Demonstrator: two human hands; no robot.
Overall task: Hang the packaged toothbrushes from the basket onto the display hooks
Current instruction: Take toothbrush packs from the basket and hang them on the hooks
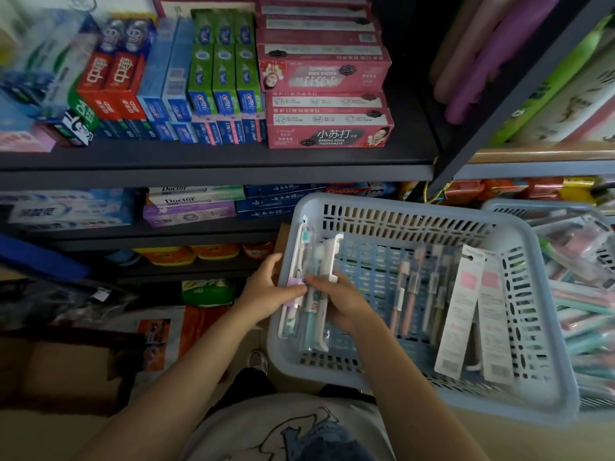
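Note:
A pale blue slotted basket [392, 214] sits in front of me at the lower right. At its left end, both hands hold a small bundle of packaged toothbrushes [311, 261], white cards with teal and white brushes. My left hand [271, 291] grips the bundle's left edge, thumb over a lilac label. My right hand [342, 302] pinches the bundle from the right. More pink and beige toothbrush packs [412, 294] lie flat in the basket. Two tall white and pink packs [472, 314] lean on its right wall. No display hooks are in view.
Dark shelves [216, 161] ahead carry stacked toothpaste boxes [326, 78]. A second blue basket [545, 207] full of toothbrush packs stands at the far right. Cardboard boxes [50, 371] and bags lie on the floor at the left.

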